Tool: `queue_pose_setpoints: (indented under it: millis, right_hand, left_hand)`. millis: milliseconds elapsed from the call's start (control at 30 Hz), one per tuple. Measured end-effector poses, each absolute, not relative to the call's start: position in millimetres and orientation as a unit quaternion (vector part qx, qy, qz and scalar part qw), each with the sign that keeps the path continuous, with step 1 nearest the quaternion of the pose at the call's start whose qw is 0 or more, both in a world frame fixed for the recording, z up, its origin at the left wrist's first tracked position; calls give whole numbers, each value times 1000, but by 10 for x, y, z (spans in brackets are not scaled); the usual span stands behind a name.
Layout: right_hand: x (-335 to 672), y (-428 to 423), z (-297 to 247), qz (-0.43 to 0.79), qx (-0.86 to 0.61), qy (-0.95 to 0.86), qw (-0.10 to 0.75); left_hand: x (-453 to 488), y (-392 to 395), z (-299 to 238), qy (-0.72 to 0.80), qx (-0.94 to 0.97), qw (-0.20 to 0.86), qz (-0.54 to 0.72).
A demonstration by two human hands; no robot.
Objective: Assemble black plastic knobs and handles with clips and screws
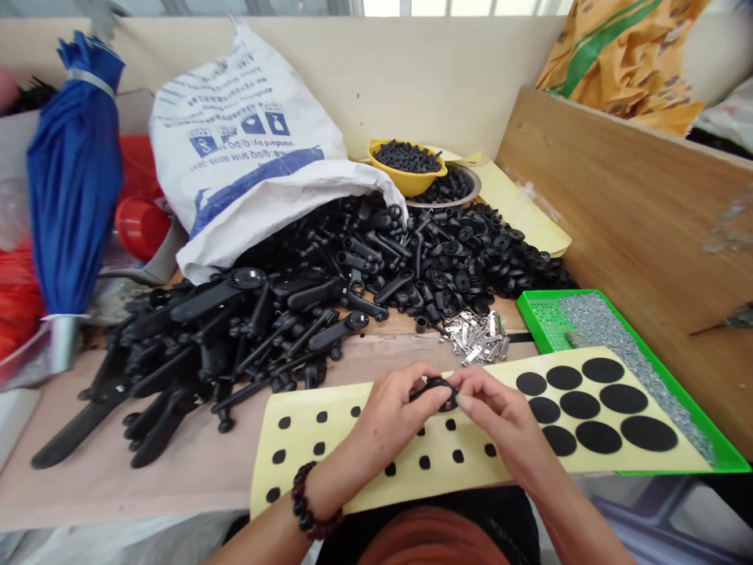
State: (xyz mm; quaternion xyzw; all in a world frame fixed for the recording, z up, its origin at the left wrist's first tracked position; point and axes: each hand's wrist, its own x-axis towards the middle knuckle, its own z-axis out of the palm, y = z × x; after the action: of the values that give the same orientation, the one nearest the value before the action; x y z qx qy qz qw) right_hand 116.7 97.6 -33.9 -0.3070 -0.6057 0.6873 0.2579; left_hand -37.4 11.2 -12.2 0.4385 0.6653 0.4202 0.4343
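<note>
My left hand is closed round a small round black plastic part, held above the yellow backing sheet. The fingertips of my right hand pinch at the right edge of that same part; whether they also hold something small is hidden. Beneath both hands lies the yellow sheet, with small black pads on its left half and larger black discs on its right. Just behind my hands is a little heap of silvery metal clips.
Long black plastic handles pile up at left, spilling from a white sack. Black round parts heap behind. A yellow bowl holds small black pieces. At right, a green tray holds screws beside a wooden board.
</note>
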Motion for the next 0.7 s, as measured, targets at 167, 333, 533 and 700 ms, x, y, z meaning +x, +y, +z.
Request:
queue_pose_setpoints:
  millis: [167, 333, 533, 700]
  right_hand:
    - [1209, 955, -385, 772, -299, -512, 230]
    - [1179, 902, -417, 821, -284, -417, 267]
    - [1106, 801, -374, 628, -283, -667, 283]
    - [1028, 630, -335, 399, -178, -842, 318]
  left_hand:
    - [-362, 83, -108, 666, 418, 429, 445]
    - [-361, 61, -144, 647, 376, 455, 483]
    - [-296, -28, -128, 632, 377, 468, 490]
    - [-267, -224, -70, 574, 332, 538, 520]
